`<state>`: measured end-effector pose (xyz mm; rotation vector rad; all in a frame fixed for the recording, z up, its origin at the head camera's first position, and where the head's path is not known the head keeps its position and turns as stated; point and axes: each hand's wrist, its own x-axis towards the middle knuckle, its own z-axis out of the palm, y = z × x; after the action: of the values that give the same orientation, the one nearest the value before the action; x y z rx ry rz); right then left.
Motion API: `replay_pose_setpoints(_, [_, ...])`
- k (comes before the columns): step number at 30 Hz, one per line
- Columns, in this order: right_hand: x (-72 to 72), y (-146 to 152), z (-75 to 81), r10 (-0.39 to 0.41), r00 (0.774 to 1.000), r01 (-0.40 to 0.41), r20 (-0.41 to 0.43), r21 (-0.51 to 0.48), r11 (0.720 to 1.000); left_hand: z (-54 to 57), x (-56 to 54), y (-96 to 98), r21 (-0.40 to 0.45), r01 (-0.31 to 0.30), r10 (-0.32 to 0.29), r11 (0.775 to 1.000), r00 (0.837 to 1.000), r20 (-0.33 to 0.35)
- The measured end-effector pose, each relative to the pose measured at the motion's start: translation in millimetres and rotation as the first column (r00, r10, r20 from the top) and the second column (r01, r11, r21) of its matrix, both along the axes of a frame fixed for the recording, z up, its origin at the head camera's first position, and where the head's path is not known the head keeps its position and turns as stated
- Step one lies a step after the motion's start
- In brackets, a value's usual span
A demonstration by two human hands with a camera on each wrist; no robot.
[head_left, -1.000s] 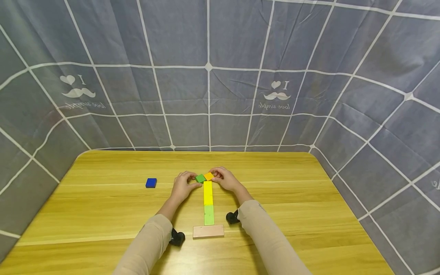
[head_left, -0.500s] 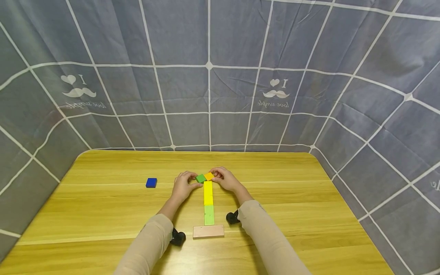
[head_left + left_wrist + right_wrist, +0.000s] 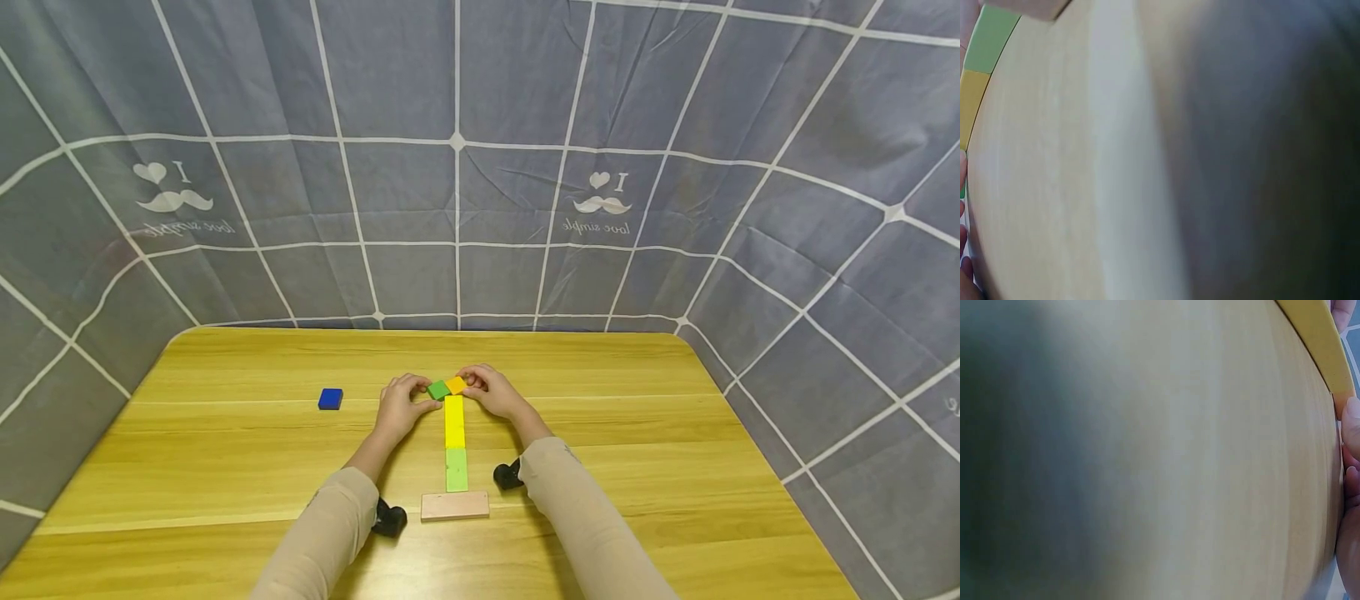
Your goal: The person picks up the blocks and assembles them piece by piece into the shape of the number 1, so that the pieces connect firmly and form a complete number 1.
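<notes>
At the far end of a row of blocks, my left hand [image 3: 400, 410] holds a small dark green square block [image 3: 438, 390] between thumb and fingers. Opposite it, my right hand [image 3: 491, 393] pinches the right side of an orange square block [image 3: 456, 385]. Both squares lie turned at an angle, corners close together, just beyond a long yellow block [image 3: 454, 422]. A light green block [image 3: 456, 470] continues the row toward me, with a pale pinkish wooden block [image 3: 454, 505] crosswise at its near end. Each wrist view catches only fingertips and block edges.
A blue square block [image 3: 330, 399] lies apart on the left of the wooden table [image 3: 225, 467]. Black wrist devices [image 3: 389, 519] sit under both sleeves, near the row. A grey curtain [image 3: 405, 200] with white lines hangs behind and at the sides.
</notes>
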<state>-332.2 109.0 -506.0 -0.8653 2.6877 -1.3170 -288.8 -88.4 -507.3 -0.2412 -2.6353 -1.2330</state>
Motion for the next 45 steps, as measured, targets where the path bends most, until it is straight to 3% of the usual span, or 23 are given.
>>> replay_pose_setpoints(21, [0.0,0.8,1.1,-0.002,1.000,0.002,0.015,0.008,1.000,0.4,1.9,-2.3,0.105,0.014,-0.016,0.994,1.000,0.024])
replay_pose_setpoints(39, [0.4,1.6,1.1,0.002,1.000,-0.002,0.021,0.003,1.000,0.6,1.8,-2.1,0.107,0.018,-0.020,0.994,1.000,0.016])
replay_pose_setpoints(45, [-1.5,1.4,-0.9,-0.002,1.000,0.001,0.030,0.005,1.000,1.4,2.6,-4.6,0.187,0.029,-0.038,0.982,0.998,0.044])
